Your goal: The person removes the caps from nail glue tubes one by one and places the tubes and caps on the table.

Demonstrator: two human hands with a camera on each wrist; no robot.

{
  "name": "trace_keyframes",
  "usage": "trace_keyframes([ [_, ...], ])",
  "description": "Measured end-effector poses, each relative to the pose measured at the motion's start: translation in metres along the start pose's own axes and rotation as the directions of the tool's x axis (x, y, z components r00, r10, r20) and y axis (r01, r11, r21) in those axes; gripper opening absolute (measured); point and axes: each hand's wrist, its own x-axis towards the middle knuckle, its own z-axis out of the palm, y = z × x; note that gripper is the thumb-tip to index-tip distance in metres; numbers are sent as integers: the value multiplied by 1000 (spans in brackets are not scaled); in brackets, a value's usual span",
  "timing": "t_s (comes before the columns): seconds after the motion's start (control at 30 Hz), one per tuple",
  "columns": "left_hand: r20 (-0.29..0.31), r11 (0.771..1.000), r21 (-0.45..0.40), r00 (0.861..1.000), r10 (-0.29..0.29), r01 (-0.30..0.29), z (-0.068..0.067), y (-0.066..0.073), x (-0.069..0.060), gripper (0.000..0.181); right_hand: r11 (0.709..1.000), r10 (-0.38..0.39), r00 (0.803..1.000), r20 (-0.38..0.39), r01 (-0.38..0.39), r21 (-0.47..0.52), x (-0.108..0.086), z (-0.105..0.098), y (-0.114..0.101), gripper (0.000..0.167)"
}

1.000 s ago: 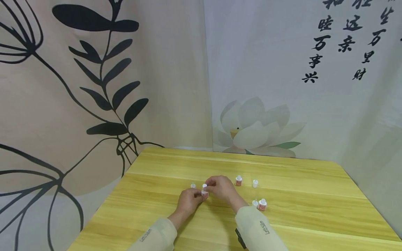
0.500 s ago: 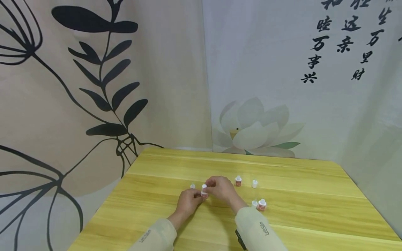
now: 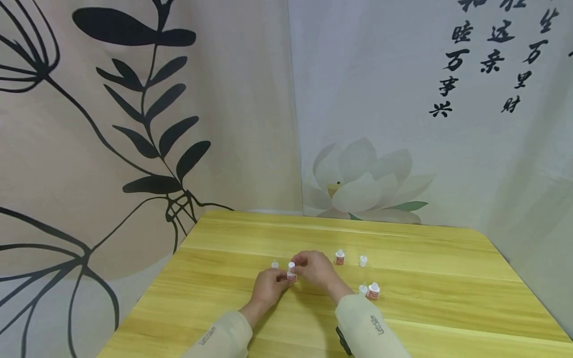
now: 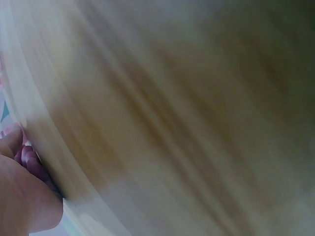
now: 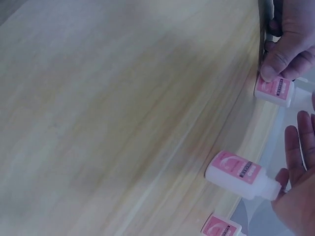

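In the head view, my left hand (image 3: 267, 288) holds a small bottle (image 3: 292, 278) with a pink-red label upright on the table. My right hand (image 3: 315, 268) reaches in from the right, its thumb and fingers pinching the white cap (image 3: 291, 267) at the top. From the right wrist, the left thumb (image 5: 275, 63) presses on the label of the held bottle (image 5: 274, 91); the right hand (image 5: 302, 182) is partly cut off by the frame edge. Only part of the left hand (image 4: 29, 191) shows in the left wrist view, and the bottle is hidden there.
Two similar bottles stand upright, one farther back (image 3: 339, 258) and one nearer (image 3: 373, 292). Small white caps stand beside the near bottle (image 3: 363, 290), right of the far bottle (image 3: 363, 261), and behind the left hand (image 3: 275, 265). All are on the wooden table (image 3: 429, 268).
Both hands keep their places at the bottle, with no clear movement. The other bottles and white caps stay where they were.
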Motion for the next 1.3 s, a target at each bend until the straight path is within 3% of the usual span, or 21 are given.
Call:
trace_keyframes([
  [0.43,-12,1000,-18,1000,22,-23,2,-1,1,8,999,24,1000,15,-24,23,0,-3,-1,15],
  [0.6,16,999,-24,1000,-26,26,0,0,1,9,1000,24,1000,11,-24,18,0,-2,-1,14],
  [0.83,-1,1000,-23,1000,-18,17,2,0,1,6,999,39,999,-8,-39,22,-2,-2,-3,18],
  [1.3,23,999,-37,999,-31,32,-1,3,0,9,999,34,999,-11,-34,43,-1,1,-2,17],
])
